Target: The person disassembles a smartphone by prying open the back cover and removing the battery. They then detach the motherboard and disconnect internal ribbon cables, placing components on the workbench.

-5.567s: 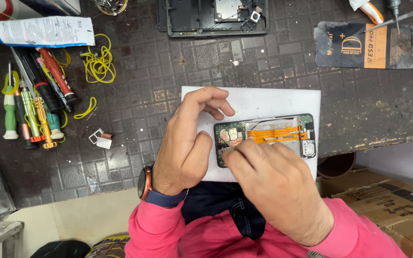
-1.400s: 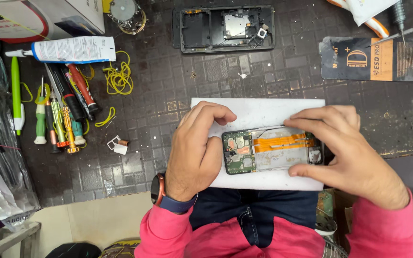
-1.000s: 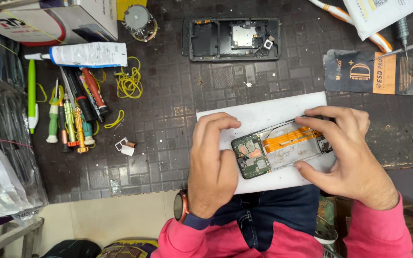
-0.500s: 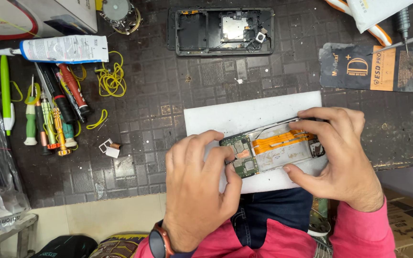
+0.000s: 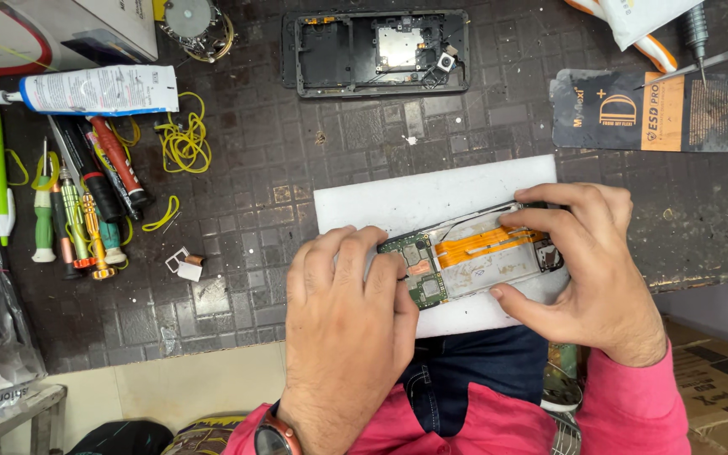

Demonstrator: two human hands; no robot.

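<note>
An opened phone body (image 5: 473, 261) with a green circuit board and an orange flex cable lies on a white foam pad (image 5: 398, 198) at the near edge of the dark workbench. My left hand (image 5: 343, 324) rests flat over the phone's left end, fingers on the circuit board. My right hand (image 5: 587, 270) grips the phone's right end, fingers over its top edge and thumb under its bottom edge.
A black phone frame (image 5: 377, 52) lies at the back centre. Several screwdrivers (image 5: 77, 211), a white tube (image 5: 94, 88) and yellow rubber bands (image 5: 185, 139) sit at the left. A dark packet (image 5: 642, 109) lies at the back right, and small white parts (image 5: 185, 265) left of the pad.
My left hand has slid down and flattened over the phone's left end. The right hand keeps its hold on the right end. The view shifted slightly.
</note>
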